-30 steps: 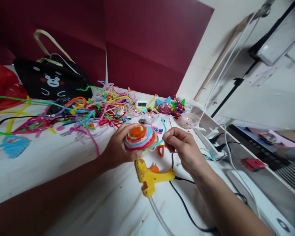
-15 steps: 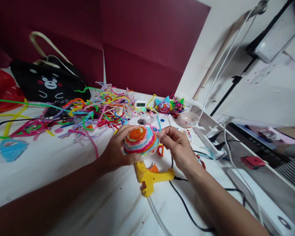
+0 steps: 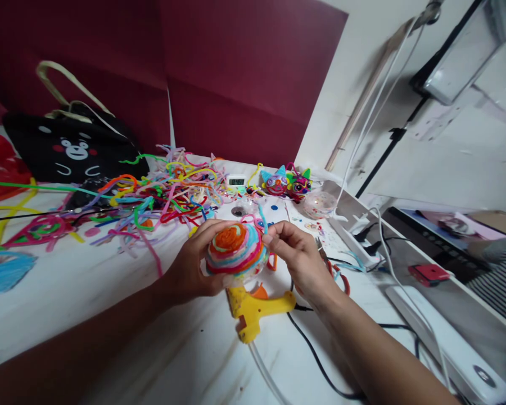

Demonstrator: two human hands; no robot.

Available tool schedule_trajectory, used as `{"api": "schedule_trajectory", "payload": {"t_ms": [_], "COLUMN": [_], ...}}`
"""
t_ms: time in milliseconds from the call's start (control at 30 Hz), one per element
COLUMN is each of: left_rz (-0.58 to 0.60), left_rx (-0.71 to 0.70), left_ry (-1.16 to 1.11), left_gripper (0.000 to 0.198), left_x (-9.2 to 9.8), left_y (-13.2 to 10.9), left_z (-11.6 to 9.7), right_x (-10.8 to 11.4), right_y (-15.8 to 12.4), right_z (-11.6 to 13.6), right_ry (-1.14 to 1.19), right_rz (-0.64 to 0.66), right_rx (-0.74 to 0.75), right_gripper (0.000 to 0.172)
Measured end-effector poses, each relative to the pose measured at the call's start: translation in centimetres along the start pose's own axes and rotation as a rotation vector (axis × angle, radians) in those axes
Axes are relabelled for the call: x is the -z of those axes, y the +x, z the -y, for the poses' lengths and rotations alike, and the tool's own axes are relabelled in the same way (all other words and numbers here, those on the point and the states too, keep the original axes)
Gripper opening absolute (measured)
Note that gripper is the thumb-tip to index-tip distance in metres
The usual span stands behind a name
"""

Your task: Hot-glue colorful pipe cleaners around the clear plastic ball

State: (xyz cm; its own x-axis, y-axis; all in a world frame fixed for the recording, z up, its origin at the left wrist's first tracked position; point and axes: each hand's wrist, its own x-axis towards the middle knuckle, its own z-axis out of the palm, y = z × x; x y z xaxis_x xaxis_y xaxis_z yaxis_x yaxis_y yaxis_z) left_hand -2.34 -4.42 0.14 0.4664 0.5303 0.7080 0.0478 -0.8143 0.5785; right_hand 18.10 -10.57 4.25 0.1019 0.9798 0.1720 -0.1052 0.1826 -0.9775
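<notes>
My left hand (image 3: pixel 196 261) is wrapped around the side of a round ornament (image 3: pixel 238 247), a clear ball coiled over with orange, pink, white and blue pipe cleaner. Its lower part shows bare clear plastic. At the ball's right side my right hand (image 3: pixel 293 250) pinches a light blue pipe cleaner (image 3: pixel 262 216), whose end sticks up above the fingers. A yellow hot glue gun (image 3: pixel 259 310) with an orange trigger lies on the table just below the ball. Pliers (image 3: pixel 341 278) with red handles lie partly hidden behind my right wrist.
A heap of coloured pipe cleaners (image 3: pixel 181 188) covers the back left, before a black bag (image 3: pixel 73 149). Two decorated balls (image 3: pixel 287 183), a small digital clock (image 3: pixel 236 181) and a clear bowl (image 3: pixel 320 204) stand behind. Black cords and a power strip (image 3: pixel 358 242) run along the right.
The view has shifted slightly, so most things sit a little further left. Both hands keep their hold on the ball and the light blue pipe cleaner.
</notes>
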Motion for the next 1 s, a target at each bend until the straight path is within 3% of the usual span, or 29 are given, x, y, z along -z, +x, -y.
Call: {"api": "schedule_trajectory", "payload": {"t_ms": [400,733,900,1000], "left_rz": [0.011,0.052,0.049,0.083], "left_rx": [-0.052,-0.108,-0.126,-0.056], "left_ry": [0.050,0.076,0.031,-0.036], "left_gripper": [0.064,0.074,0.077,0.077], "left_x": [-0.1,0.1,-0.3,-0.4], "left_y": [0.0,0.1,-0.2,-0.6], "left_z": [-0.7,-1.0,-0.4,0.2], "right_x": [0.4,0.5,0.3,0.2], "right_y": [-0.5,-1.0,-1.2,-1.1], "right_z": [-0.6,-0.1,0.1,-0.1], "right_ry": [0.151,0.389,0.481,0.511], "right_rz": [0.027,0.108,0.057,0.005], "right_rx": [-0.067,-0.301,-0.320,-0.302], "right_gripper": [0.034,0.071,0.078,0.077]}}
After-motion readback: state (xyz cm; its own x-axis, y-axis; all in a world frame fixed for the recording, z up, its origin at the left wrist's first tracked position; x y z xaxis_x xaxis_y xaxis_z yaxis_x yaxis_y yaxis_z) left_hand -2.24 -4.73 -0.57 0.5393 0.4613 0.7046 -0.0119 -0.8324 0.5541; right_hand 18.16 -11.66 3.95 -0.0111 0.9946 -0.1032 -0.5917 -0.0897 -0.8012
